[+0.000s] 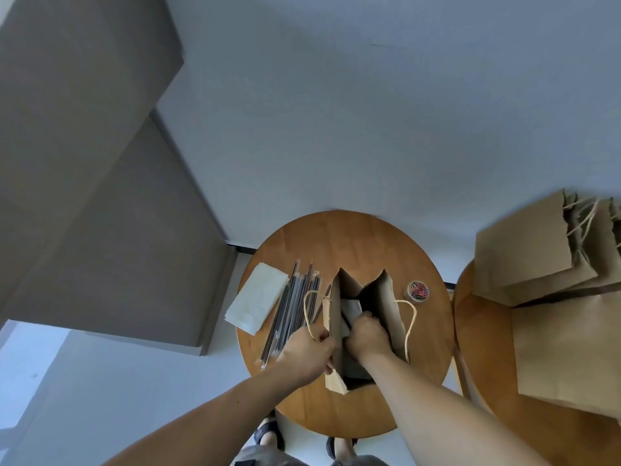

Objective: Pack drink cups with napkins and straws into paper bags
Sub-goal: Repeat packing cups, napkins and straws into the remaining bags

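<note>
We identify the open bag (pixel 386 299) as brown kraft paper, matt and faintly fibrous; its handles (pixel 411 327) are pale twisted cord. The folded napkin (pixel 351 309) inside it and the napkin stack (pixel 257 302) read as white paper, matt and soft-textured. The straws (pixel 292 311) are dark and sealed in clear, glossy plastic sleeves. The small tub (pixel 409 290) is transparent plastic; we cannot resolve the finish of the coloured paper clips (pixel 419 292) in it. The round table (pixel 353 240) and the second table (pixel 484 351) are wood, smooth with a satin sheen. The spare bags (pixel 537 257) are the same matt kraft paper. The wall (pixel 369 112) carries matt paint.
</note>
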`<state>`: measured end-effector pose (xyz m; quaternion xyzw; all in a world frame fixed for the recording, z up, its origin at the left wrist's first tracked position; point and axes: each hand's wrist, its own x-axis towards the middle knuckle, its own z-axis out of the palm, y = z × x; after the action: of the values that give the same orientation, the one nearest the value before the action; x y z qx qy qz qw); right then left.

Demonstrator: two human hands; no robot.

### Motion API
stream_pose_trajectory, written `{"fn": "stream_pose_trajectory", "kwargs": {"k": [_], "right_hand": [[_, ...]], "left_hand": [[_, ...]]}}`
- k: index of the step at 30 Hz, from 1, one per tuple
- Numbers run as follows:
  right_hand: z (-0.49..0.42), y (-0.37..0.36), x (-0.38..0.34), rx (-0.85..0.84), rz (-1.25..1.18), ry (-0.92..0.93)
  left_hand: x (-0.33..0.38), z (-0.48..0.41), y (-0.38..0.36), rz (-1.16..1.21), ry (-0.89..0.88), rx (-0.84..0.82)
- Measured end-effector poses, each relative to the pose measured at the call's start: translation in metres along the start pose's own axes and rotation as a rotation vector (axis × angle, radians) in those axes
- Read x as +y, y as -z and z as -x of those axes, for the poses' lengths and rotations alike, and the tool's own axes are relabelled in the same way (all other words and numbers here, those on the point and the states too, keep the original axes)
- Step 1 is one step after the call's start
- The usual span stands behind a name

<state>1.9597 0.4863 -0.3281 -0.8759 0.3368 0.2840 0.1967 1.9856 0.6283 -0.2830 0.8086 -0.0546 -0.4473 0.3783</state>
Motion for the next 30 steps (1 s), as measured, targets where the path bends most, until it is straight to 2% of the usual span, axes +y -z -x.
{"fn": "stream_pose_trajectory", "kwargs": {"k": [3,7,10,12,13,15,17,19,21,24,26,30], "right_hand": [[0.011,0.014,-0.007,0.004,0.102,0.047],[0.037,0.054,-0.012,0.031,0.120,0.191],[0.050,0.090,-0.001,0.321,0.160,0.312],[0.051,0.110,0.014,0.424,0.144,0.288],[0.051,0.117,0.021,0.387,0.101,0.229],[0.051,0.123,0.035,0.154,-0.104,0.061],[0.054,0.118,0.043,-0.152,-0.521,-0.075],[0.057,0.108,0.049,-0.333,-0.793,-0.081],[0.059,0.097,0.052,-0.361,-0.894,-0.057],[0.064,0.086,0.048,-0.304,-0.902,-0.006],[0.066,0.082,0.046,-0.275,-0.898,0.013],[0.065,0.076,0.043,-0.234,-0.972,0.043]], "left_hand": [[0.003,-0.003,0.003,-0.019,-0.010,0.024],[0.007,-0.006,0.003,-0.050,-0.023,0.033],[0.008,-0.006,0.004,-0.099,-0.045,0.020],[0.010,-0.007,0.005,-0.118,-0.057,0.016],[0.011,-0.008,0.005,-0.125,-0.067,0.016],[0.013,-0.009,0.004,-0.140,-0.100,0.010],[0.016,-0.008,0.003,-0.130,-0.138,-0.026],[0.018,-0.007,0.000,-0.137,-0.155,-0.130],[0.019,-0.005,-0.007,-0.164,-0.156,-0.263],[0.019,-0.001,-0.016,-0.203,-0.152,-0.393],[0.021,0.002,-0.020,-0.286,-0.153,-0.383],[0.024,0.007,-0.037,-0.392,-0.098,-0.199]]}}
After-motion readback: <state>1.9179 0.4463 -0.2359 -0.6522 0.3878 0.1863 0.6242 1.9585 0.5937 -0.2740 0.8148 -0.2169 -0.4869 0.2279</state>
